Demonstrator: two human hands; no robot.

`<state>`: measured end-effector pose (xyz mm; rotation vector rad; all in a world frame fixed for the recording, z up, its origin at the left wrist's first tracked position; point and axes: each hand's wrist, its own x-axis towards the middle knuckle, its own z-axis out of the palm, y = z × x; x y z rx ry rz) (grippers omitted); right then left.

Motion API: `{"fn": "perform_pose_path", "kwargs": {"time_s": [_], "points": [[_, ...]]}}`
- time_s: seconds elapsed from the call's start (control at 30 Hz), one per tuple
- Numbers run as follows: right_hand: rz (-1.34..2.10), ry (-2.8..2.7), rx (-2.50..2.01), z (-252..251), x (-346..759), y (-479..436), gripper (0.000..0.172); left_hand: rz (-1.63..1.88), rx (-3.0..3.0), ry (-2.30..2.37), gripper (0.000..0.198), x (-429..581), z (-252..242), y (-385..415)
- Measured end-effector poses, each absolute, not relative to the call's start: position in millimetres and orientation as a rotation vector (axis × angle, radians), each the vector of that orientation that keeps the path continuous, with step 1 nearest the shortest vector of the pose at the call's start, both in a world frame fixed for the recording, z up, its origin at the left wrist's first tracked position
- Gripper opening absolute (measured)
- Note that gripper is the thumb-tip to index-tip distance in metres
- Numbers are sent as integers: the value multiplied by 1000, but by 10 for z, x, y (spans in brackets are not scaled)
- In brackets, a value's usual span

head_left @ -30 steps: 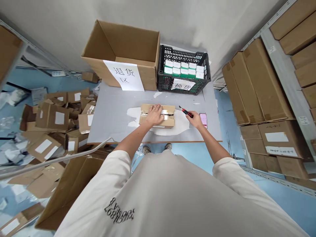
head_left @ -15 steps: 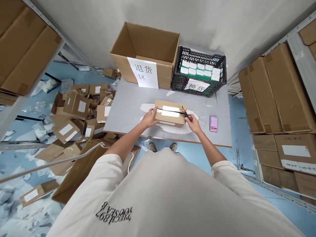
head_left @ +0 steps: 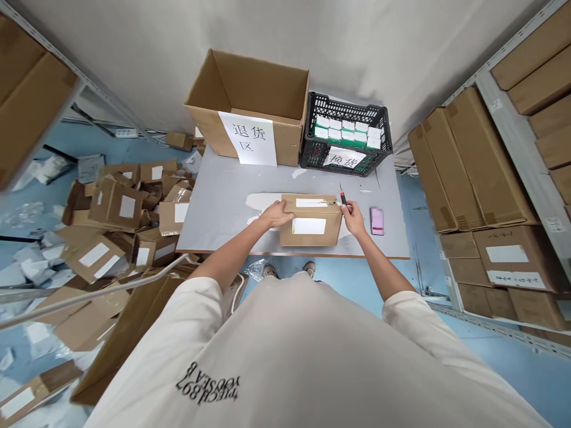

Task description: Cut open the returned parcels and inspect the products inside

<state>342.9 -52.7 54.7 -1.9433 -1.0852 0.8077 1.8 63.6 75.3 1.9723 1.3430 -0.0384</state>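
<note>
A small cardboard parcel (head_left: 312, 229) with a white label stands tipped up on its edge on the grey table (head_left: 223, 202). My left hand (head_left: 279, 213) grips its left end, fingers curled over the top corner. My right hand (head_left: 354, 215) is closed on a red-handled utility knife (head_left: 342, 195), whose blade points up beside the parcel's right top corner. The hand also rests against that end of the parcel.
A large open cardboard box (head_left: 250, 110) with a paper sign and a black crate (head_left: 345, 134) of small white-green boxes stand at the table's back. A pink phone (head_left: 377, 220) lies right of the parcel. Loose parcels litter the floor at left (head_left: 120, 214); stacked cartons fill shelves at right (head_left: 468, 160).
The parcel lay flat with my left palm on top; it now stands tilted on its edge. My right hand brought the knife from the table's right to the parcel's right corner.
</note>
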Motion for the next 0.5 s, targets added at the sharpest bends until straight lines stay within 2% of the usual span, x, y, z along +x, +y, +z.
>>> {"fn": "perform_pose_path", "kwargs": {"time_s": [0.07, 0.23, 0.37, 0.5], "points": [[848, -1006, -1943, 495, 3427, -500, 70, -49, 1958, 1359, 73, 57, 740, 650], [939, -900, -1857, 319, 3427, -463, 70, 132, 1771, 1491, 83, 98, 601, 686], [970, -834, -1857, 179, 3435, -491, 63, 95, 1741, 1520, 71, 99, 436, 621], [1002, -877, -1945, 80, 3444, -563, 67, -27, 1766, 1498, 56, 66, 326, 495]]}}
